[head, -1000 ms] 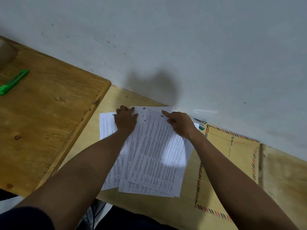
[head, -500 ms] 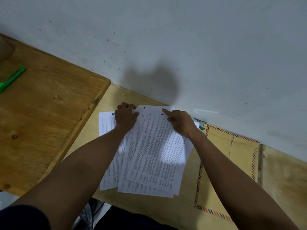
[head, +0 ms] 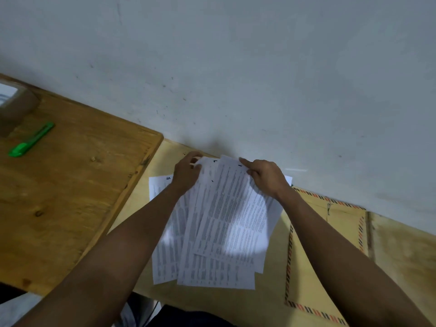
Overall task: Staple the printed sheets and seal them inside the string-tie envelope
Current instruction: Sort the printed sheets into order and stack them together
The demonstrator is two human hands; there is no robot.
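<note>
Sheets point(head: 226, 223) now lifted, pinched by left hand point(head: 186, 172) and right hand point(head: 267, 178); envelope point(head: 330, 244) beside.

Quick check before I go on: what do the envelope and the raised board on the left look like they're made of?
The envelope looks like matte tan kraft paper, with a red-and-dark striped border printed round its edge. The raised board looks like plywood or pine with a slight sheen: grain lines and knots show; which one I can't tell.

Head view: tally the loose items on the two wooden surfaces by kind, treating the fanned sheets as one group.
Fanned group of white printed sheets: 1
Tan envelope with red-and-blue striped border: 1
Green plastic pen-shaped tool: 1
Brown cardboard box at the left edge: 1
Total: 4
</note>
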